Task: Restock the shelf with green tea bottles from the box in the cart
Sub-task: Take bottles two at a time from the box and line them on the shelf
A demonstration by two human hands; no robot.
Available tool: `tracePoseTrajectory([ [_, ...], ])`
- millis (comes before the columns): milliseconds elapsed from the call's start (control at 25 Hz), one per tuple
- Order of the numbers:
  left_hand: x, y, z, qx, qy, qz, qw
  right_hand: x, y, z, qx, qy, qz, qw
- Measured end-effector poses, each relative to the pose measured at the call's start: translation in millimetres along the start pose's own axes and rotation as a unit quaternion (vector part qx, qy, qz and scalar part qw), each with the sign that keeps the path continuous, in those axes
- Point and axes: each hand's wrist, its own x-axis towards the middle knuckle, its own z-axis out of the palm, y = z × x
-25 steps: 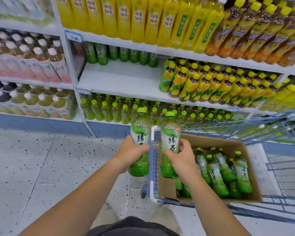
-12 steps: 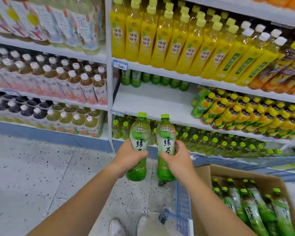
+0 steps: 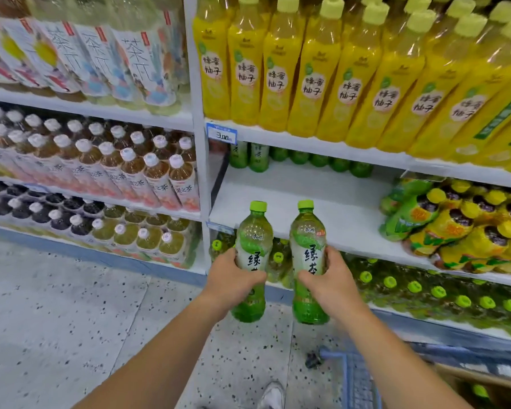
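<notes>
My left hand [image 3: 233,280] grips one green tea bottle [image 3: 252,231] upright around its middle. My right hand [image 3: 331,283] grips a second green tea bottle [image 3: 307,231] the same way, close beside the first. Both bottles hang in front of the white middle shelf [image 3: 313,202], just below its front edge. Several green tea bottles [image 3: 257,156] stand at the back of that shelf, and most of its left part is bare. The cart [image 3: 357,376] shows at the bottom right, with a corner of the cardboard box [image 3: 484,379] in it.
Yellow drink bottles [image 3: 307,78] fill the shelf above. Yellow-capped bottles [image 3: 455,228] crowd the middle shelf's right side. Green-capped bottles [image 3: 437,290] line the lowest shelf. A white upright [image 3: 199,160] separates the left bay of white-capped bottles [image 3: 130,169]. Speckled floor [image 3: 71,320] lies to the left.
Both hands have carried the two bottles away from the cart and up toward the middle shelf. The view has swung left and closer to the shelves, leaving most of the box out of sight.
</notes>
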Motion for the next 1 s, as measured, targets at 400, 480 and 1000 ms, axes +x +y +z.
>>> tracePoseTrajectory([
  [400,167.4,6.9,32.5,0.059,0.010,0.102,0.993,142.3,45.9,10.7,0.013,0.051,-0.020,0.998],
  [480,190.8,9.7,35.6,0.065,0.007,0.134,0.989,162.6,45.5,14.4,0.012,0.072,-0.044,0.996],
  [1000,273.1,18.0,48.3,0.019,0.021,0.343,0.939,232.4,37.8,31.9,0.079,0.137,-0.215,0.964],
])
